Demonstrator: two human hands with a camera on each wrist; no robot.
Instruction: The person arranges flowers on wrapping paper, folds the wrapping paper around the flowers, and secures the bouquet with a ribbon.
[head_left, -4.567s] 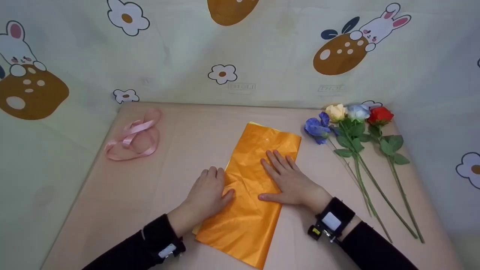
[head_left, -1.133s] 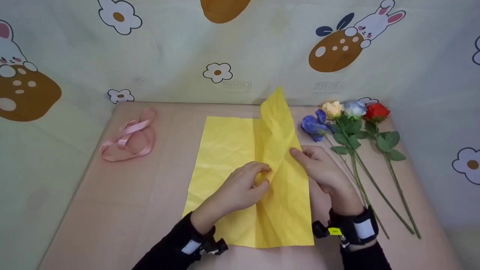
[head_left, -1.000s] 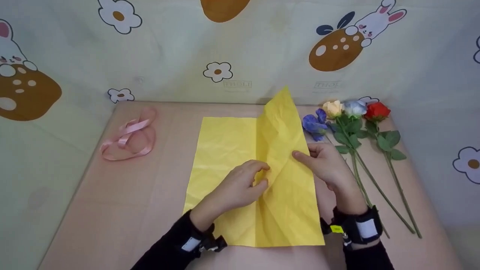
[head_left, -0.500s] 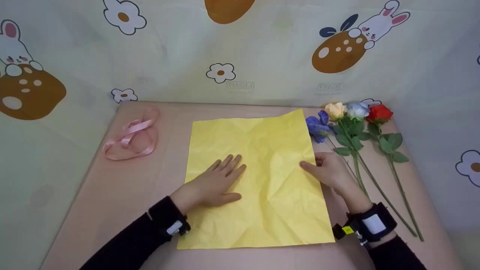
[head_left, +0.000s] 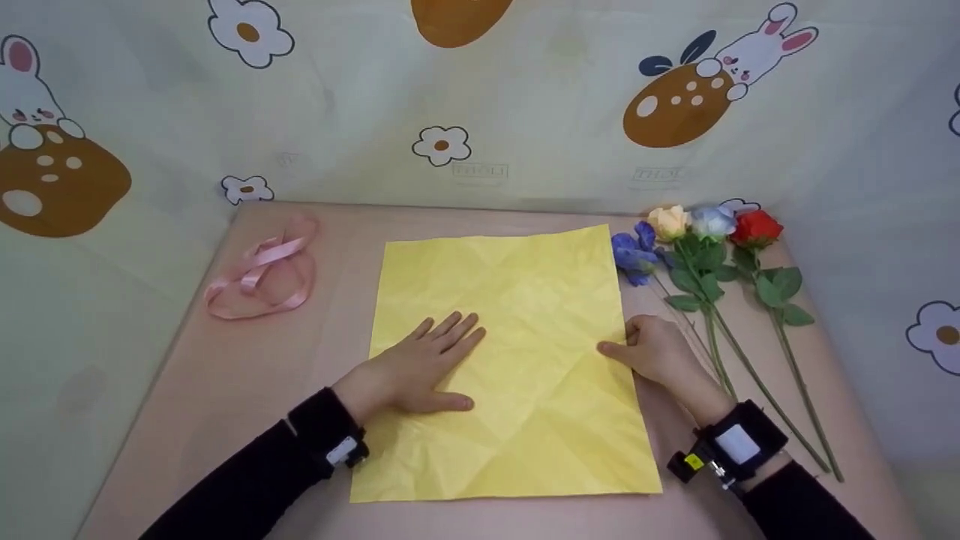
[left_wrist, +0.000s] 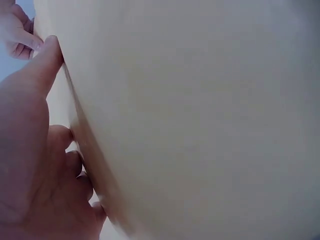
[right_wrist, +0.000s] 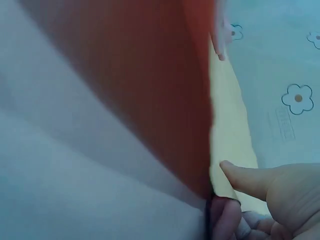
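A yellow sheet of wrapping paper (head_left: pixel 540 300) lies unfolded on the table, creased in several places. My left hand (head_left: pixel 420 375) rests on its left half with fingers spread. At the right edge, my right hand (head_left: pixel 652 349) pinches the paper between thumb and fingers. From the right wrist view, the thumb of my right hand (right_wrist: pixel 290 192) is on the yellow face and the fingers are beneath, with an orange-red underside (right_wrist: pixel 150 90) showing. The left wrist view has my left hand (left_wrist: pixel 30 150) along the paper's surface.
To the right lie several artificial flowers: a blue-violet bloom (head_left: pixel 634 255), a cream rose (head_left: pixel 670 223), a pale blue rose (head_left: pixel 711 223) and a red rose (head_left: pixel 756 228). A loosely looped pink ribbon (head_left: pixel 270 259) is at the left. A patterned cloth (head_left: pixel 360 97) stands behind the table (head_left: pixel 225 390).
The folded orange bundle has been turned and opened into a flat yellow sheet. My left hand has flattened onto it; my right hand has drawn its edge rightward and lowered it.
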